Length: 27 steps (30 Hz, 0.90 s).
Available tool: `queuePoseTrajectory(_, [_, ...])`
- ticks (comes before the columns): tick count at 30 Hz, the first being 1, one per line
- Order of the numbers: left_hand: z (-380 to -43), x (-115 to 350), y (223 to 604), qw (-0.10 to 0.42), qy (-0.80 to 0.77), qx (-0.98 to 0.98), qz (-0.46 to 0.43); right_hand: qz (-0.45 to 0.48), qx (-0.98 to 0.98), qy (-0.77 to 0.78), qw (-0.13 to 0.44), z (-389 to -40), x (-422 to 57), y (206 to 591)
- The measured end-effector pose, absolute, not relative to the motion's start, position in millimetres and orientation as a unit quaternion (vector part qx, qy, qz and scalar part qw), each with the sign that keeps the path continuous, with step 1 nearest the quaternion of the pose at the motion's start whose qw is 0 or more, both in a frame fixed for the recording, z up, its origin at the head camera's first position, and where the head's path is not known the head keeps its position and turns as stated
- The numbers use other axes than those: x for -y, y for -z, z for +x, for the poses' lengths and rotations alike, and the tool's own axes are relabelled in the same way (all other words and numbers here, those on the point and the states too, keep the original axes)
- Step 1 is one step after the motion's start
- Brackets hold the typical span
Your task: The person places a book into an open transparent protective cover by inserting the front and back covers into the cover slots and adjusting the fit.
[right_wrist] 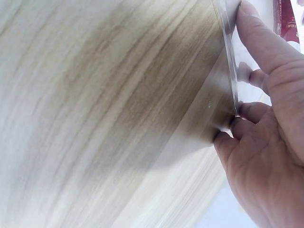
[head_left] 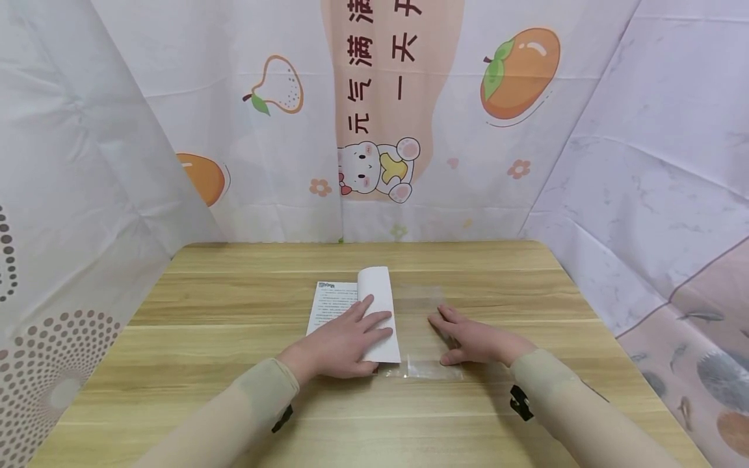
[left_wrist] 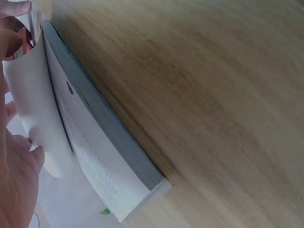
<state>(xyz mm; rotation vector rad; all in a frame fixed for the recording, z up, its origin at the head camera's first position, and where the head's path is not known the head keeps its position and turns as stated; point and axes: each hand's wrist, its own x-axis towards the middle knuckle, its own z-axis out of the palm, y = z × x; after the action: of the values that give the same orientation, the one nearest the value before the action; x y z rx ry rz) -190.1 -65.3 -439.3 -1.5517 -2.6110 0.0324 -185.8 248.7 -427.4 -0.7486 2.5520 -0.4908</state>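
Observation:
A thick book [left_wrist: 90, 128] lies on the table with its printed page [head_left: 333, 302] facing up and its white cover [head_left: 377, 296] bent over to the right. My left hand [head_left: 345, 338] rests spread across that bent cover, fingers pointing right. From under the cover a clear plastic sheet [head_left: 418, 325] stretches rightward over the wood. My right hand [head_left: 474, 338] touches the right edge of this sheet, thumb and fingers apart. In the right wrist view, the fingertips [right_wrist: 223, 137] of the right hand meet the film's edge. Part of the cover is hidden under the left hand.
The wooden table [head_left: 234, 403] extends around the book on all sides. Behind it hangs a white curtain [head_left: 281, 149] printed with fruit and a cartoon figure. More patterned cloth [head_left: 673, 195] hangs at both sides.

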Motion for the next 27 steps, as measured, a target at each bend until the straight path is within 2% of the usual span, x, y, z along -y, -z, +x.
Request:
queuePoseTrajectory(10, [-187.8,68.0,440.0,0.010,-0.007,0.873,-0.487,-0.265,-0.921,0.180,0.223,-185.0,-248.8,426.5])
queuePoseTrajectory(20, [-189.0,70.3,439.1,0.009,-0.032,0.872,-0.488,-0.259,-0.921,0.181,0.229,-184.2,-248.2,424.9])
queuePoseTrajectory(27, [-189.4,68.8,437.5,-0.013,-0.035,0.875,-0.483,-0.258,-0.921,0.181,0.229,-184.4,-247.7,425.5])
